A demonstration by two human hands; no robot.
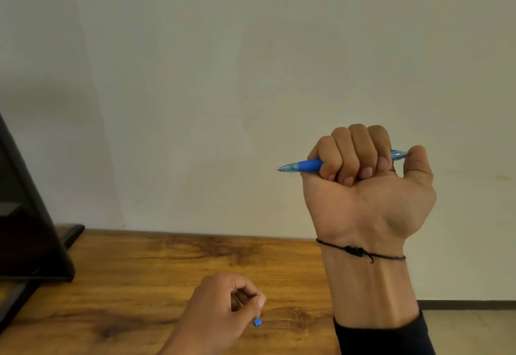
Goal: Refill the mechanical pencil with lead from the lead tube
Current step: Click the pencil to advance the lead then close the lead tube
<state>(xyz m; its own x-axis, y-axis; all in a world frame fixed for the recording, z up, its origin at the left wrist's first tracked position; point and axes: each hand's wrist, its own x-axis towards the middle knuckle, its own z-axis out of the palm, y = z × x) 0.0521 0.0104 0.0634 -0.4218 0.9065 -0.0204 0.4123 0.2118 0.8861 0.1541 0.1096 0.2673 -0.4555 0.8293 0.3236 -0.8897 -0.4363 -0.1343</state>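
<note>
My right hand (368, 184) is raised in front of the wall, fist closed around a blue mechanical pencil (304, 165) held level. The pencil's tip points left, and my thumb rests on its back end at the right. My left hand (223, 307) rests low over the wooden table (125, 276), fingers curled around a small object whose blue end (257, 321) sticks out below the fingertips. It looks like the lead tube, mostly hidden in the hand.
A dark shelf frame (30, 229) stands on the table's left side. A plain pale wall (195, 75) fills the background. The table's right edge lies behind my right forearm, with floor beyond.
</note>
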